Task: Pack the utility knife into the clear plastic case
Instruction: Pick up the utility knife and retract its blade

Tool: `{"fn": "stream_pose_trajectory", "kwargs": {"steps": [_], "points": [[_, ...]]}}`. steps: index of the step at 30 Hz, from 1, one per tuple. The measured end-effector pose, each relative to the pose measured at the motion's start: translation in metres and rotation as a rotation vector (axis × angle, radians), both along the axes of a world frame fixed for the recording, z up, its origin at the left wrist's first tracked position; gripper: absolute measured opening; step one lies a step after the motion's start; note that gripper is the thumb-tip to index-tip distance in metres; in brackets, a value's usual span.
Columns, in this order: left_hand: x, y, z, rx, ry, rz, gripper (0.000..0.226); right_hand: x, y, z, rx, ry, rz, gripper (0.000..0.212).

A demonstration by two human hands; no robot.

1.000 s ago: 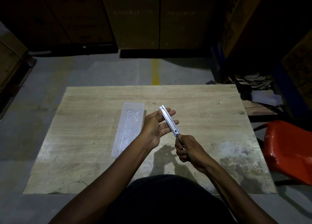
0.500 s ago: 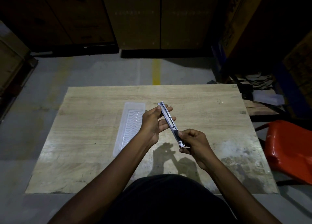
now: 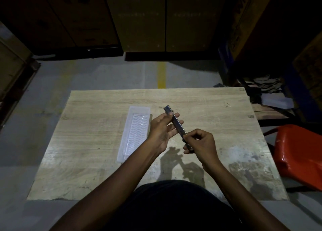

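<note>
A long silver utility knife [image 3: 175,121] is held above the wooden table [image 3: 97,143], its tip pointing away and to the left. My right hand [image 3: 200,143] grips its near end. My left hand [image 3: 163,129] supports the blade end from the left, thumb near the tip and fingers spread under the body. The clear plastic case [image 3: 135,131] lies flat on the table just left of my left hand, long side running away from me, with a wavy-ribbed insert inside. Both hands are above the table, right of the case.
An orange plastic chair [image 3: 299,156] stands at the table's right edge. Cardboard boxes [image 3: 144,18] line the far side beyond a grey floor with a yellow line [image 3: 161,74]. A dark rack with clutter [image 3: 266,91] sits at the far right corner.
The knife has turned edge-on and my right hand has shifted its grip higher along the near end. My left-hand fingers have opened out under the blade end.
</note>
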State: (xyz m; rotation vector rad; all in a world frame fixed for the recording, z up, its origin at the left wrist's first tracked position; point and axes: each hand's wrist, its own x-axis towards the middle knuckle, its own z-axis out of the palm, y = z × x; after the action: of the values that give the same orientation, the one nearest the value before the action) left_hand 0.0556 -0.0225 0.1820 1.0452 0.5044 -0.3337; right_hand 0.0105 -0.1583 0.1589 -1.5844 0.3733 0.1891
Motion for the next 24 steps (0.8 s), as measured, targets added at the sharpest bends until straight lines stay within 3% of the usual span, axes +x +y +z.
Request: {"fn": "stream_pose_trajectory", "kwargs": {"steps": [2,6,10,18,24], "points": [[-0.003,-0.004,0.001,-0.025,0.016,-0.009,0.017,0.001,0.001,-0.004,-0.243,-0.165,-0.005,0.010],[-0.002,-0.009,0.003,-0.078,0.031,0.007,0.033,0.001,-0.001,-0.017,-0.832,-0.688,0.102,0.007],[-0.003,-0.012,0.001,-0.116,0.039,0.007,0.032,-0.002,-0.004,-0.029,-1.067,-0.824,0.156,0.006],[-0.010,-0.011,-0.004,-0.124,0.039,0.017,0.037,-0.006,-0.003,-0.043,-1.165,-0.902,0.153,0.008],[-0.005,-0.012,-0.004,-0.086,0.056,0.033,0.032,-0.001,0.000,-0.050,-0.931,-0.746,0.126,0.012]]}}
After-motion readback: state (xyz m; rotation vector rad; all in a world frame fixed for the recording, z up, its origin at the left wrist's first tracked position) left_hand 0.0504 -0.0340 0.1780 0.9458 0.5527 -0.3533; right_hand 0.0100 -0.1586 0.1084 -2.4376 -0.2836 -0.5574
